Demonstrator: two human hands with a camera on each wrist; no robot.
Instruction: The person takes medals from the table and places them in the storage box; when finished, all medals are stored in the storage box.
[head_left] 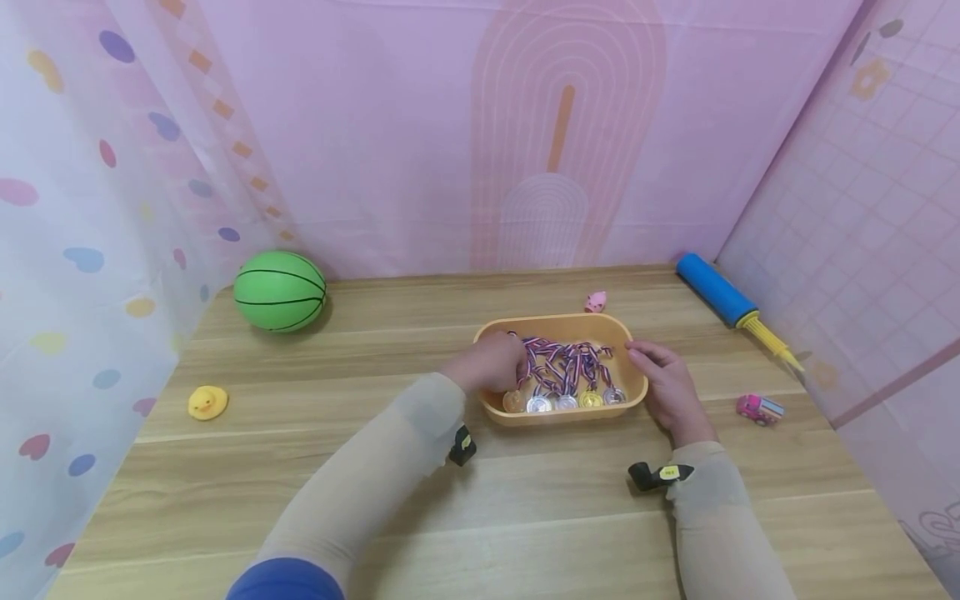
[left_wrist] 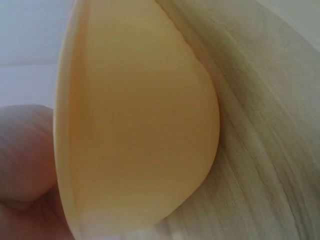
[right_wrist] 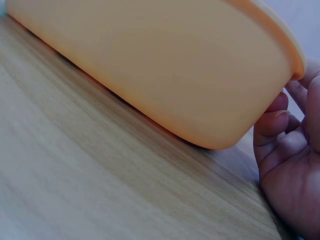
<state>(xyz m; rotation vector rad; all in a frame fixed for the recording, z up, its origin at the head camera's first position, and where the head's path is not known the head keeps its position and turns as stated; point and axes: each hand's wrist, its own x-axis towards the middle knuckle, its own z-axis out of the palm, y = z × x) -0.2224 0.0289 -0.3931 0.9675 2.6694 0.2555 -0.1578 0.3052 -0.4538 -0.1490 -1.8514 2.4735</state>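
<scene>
Both hands bracket the shallow orange plastic tray (head_left: 633,390) on the wooden desk (head_left: 480,517), left hand (head_left: 491,364) curled over its near-left rim, right hand (head_left: 667,385) cupping its right end, steadying the ribboned medals (head_left: 564,400) lying between them.

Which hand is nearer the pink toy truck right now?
Right. The right hand rests against the orange tray's right end, with the pink toy truck just beyond it. The left hand is over the tray's left end, farther off.
</scene>
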